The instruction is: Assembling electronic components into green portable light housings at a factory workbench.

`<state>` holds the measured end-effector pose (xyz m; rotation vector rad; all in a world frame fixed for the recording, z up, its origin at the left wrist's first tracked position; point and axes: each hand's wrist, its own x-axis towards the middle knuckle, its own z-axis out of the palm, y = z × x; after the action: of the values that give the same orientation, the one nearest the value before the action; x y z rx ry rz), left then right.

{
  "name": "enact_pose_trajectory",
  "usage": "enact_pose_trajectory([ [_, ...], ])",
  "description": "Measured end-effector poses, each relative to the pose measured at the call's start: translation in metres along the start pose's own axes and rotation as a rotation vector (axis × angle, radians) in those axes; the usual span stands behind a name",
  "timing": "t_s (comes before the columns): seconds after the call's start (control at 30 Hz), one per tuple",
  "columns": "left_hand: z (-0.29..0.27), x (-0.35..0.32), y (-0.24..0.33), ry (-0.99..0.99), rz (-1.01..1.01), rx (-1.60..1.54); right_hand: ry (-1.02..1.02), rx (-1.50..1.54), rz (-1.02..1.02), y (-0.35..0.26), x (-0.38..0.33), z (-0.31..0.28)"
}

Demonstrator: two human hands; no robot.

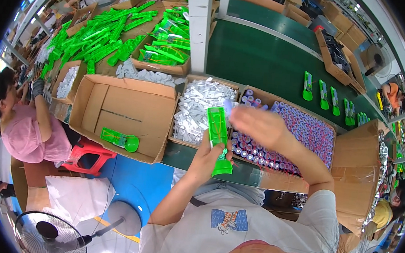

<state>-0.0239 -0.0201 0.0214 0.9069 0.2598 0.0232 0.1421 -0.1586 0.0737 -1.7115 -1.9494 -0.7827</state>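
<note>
My left hand (205,157) is closed around a bright green plastic housing (218,125), held tilted over the front edge of the bench. Thin wires and a small circuit board show inside the housing. My right hand (259,127), smeared by motion, is beside the housing's upper end. At its fingertips is a blurred purple battery cell (228,106). Beneath that hand sits a carton of purple battery cells (302,134) with red wires. White plastic parts (202,105) fill the box to its left.
A large carton (124,89) on the left contains one green housing (119,139). Green housings (100,35) are heaped farther back. A row of them (322,94) lies on the green belt. A metal post (198,28) rises behind the boxes. A co-worker (35,132) sits at left.
</note>
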Motion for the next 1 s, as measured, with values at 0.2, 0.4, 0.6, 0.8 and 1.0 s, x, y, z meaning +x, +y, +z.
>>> enact_pose_trajectory([
  [0.2,-0.018,0.008,-0.002,-0.023,0.001,0.008,-0.125,0.178,-0.105,-0.024,0.008,0.021],
  [0.4,-0.042,-0.016,0.03,-0.066,0.014,-0.115,-0.233,0.846,0.211,-0.012,0.026,0.046],
  [0.6,-0.046,-0.014,0.028,0.07,0.046,-0.191,-0.375,0.209,0.549,0.059,0.017,0.09],
  [0.8,-0.034,-0.013,0.021,0.107,-0.014,-0.155,-0.137,0.482,0.535,0.033,0.038,0.076],
  [1.0,-0.023,-0.005,0.02,0.06,0.072,0.027,-0.205,0.795,0.617,0.006,0.057,0.059],
])
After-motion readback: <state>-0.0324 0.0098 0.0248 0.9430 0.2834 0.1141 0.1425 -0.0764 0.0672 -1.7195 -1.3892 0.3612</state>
